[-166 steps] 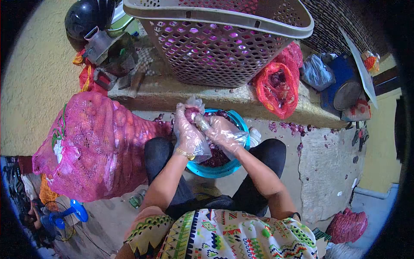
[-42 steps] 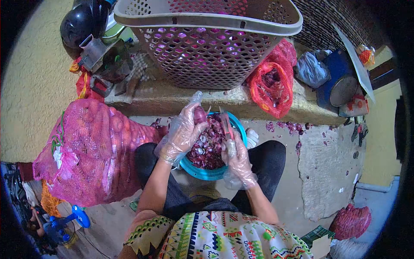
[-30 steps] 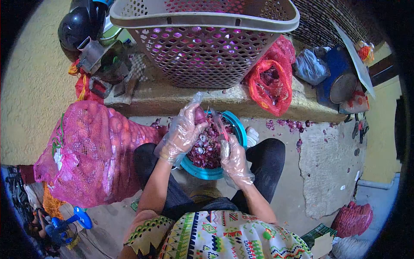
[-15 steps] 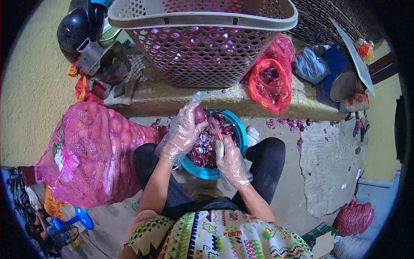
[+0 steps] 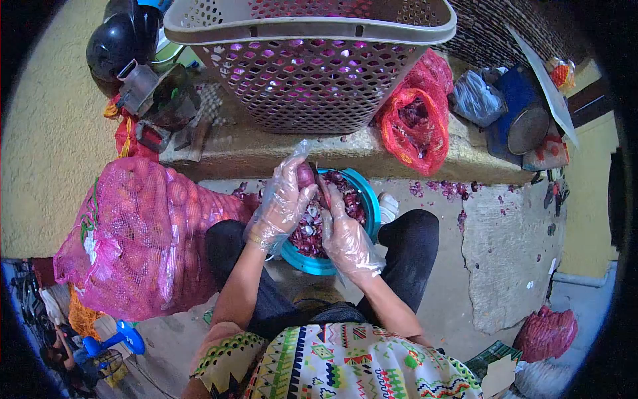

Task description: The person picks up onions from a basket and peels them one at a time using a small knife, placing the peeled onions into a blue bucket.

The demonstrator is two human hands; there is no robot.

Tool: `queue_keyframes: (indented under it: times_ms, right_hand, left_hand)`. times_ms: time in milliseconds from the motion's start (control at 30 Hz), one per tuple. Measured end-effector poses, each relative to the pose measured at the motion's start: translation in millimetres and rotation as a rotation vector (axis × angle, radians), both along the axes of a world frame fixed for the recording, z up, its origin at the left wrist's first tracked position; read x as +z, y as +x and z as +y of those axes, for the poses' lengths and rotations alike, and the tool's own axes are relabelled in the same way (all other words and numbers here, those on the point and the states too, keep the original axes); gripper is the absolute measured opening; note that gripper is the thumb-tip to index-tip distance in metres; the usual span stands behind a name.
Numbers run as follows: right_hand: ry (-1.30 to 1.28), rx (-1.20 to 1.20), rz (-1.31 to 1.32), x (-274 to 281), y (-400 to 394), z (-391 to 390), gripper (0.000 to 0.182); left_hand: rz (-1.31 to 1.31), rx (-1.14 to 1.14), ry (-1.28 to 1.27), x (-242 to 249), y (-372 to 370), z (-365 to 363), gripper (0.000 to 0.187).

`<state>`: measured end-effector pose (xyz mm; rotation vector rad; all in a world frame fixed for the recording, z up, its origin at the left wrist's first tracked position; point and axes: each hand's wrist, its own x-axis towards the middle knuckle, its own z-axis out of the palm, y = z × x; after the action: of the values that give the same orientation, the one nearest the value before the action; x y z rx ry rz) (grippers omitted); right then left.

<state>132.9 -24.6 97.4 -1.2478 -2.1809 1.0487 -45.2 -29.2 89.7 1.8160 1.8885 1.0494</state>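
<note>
My left hand point(image 5: 280, 205), in a clear plastic glove, is closed around a red onion point(image 5: 306, 176). Close by on the right, my right hand point(image 5: 349, 243), gloved the same way, grips a small knife point(image 5: 323, 190) whose blade is against or very near the onion. Its handle is mostly hidden by my fingers. Both hands are over a turquoise basin point(image 5: 374, 206) between my knees. Onion skins and trimmings point(image 5: 308, 243) lie inside it.
A tall perforated plastic basket point(image 5: 312, 86) stands on the ledge point(image 5: 266, 156), with purple onions showing through. Beside it sits an opened red mesh sack point(image 5: 419, 133). A full pink mesh sack of onions point(image 5: 146, 239) leans at my left. Skins point(image 5: 452, 191) litter the floor.
My right hand has moved up and left, bringing the knife closer to the onion, and the pinkish handle is now more covered. My left hand has barely shifted.
</note>
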Motion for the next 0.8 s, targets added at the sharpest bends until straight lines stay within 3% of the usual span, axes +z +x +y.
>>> queue_keyframes:
  times_ms: [200, 667, 800]
  right_hand:
    - [0.002, 0.002, 0.052, -1, -2, -4, 0.059]
    - [0.04, 0.004, 0.032, 8, -4, -3, 0.055]
    - [-0.062, -0.014, -0.048, 9, -6, -3, 0.056]
  left_hand:
    - [0.03, -0.015, 0.121, -8, 0, 2, 0.059]
    - [0.006, 0.036, 0.091, -11, -4, 4, 0.057]
    - [0.044, 0.018, 0.179, -10, 1, 4, 0.055]
